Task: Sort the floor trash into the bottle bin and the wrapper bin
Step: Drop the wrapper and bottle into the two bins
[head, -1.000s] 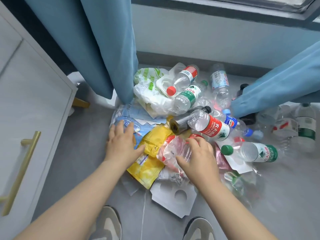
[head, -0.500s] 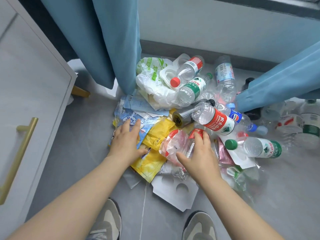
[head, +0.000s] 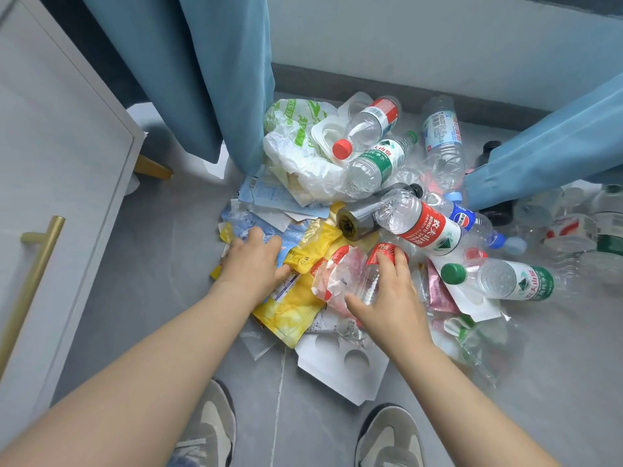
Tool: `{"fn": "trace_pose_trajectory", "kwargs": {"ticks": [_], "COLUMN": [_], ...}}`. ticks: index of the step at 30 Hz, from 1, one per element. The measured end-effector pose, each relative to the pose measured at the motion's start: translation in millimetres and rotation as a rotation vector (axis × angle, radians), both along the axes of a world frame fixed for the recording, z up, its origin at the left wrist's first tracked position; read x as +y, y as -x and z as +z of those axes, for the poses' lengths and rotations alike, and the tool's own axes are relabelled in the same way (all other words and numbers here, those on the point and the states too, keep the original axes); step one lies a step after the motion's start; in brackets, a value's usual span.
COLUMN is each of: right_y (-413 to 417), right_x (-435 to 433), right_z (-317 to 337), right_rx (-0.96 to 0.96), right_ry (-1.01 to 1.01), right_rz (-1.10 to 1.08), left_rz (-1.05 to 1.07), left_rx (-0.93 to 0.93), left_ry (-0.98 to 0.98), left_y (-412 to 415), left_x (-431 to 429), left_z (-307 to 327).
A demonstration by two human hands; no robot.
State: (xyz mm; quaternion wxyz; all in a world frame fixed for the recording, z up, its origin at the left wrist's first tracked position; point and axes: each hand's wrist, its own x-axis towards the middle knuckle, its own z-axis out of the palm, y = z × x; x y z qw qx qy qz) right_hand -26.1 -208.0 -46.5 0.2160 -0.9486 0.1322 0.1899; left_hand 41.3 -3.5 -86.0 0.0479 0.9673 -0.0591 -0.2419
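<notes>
— Her right hand [head: 391,298] curls round the crushed bottle [head: 369,276], mid-pile on the floor; her left hand [head: 251,264] lies flat on the wrappers [head: 293,305].
— Best lift slowly, I'd say, holding those wrappers down.

1. The bottles [head: 424,230] lie at the back and right of the pile [head: 350,224].
2. The wrappers [head: 293,308] lie at the front left.
3. One more bottle [head: 381,256] lies in the middle, under the right hand [head: 391,305].

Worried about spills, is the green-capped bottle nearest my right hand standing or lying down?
Lying down: the green-capped bottle rests on its side, cap pointing left.
</notes>
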Motion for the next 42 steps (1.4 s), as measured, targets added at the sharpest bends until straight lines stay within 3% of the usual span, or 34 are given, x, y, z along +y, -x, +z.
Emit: {"fn": "trace_pose_trajectory", "kwargs": {"ticks": [8,15,24,31,36,42], "right_y": [1,2,-1,14,38,25], "right_x": [-1,-4,-1,-6,-13,-16], "right_z": [-2,-2,4,9,48,150], "right_rx": [-0.012,-0.026,0.107,0.0,0.022,0.042], "right_ry": [-0.026,-0.057,-0.105,-0.227,-0.275,-0.315], "right_rz": [-0.013,-0.036,-0.177,-0.189,-0.084,-0.094], "left_rz": [-0.069,0.09,0.207,0.277,0.3,0.314], "left_rx": [-0.006,0.102,0.067,0.021,0.031,0.092], "left_ry": [-0.024,0.294,0.401,0.473,0.494,0.466], "left_y": [-18,-18,8,24,30,29], "left_x": [2,14,15,9,4,1], "left_z": [15,30,45,47,80,174]}}
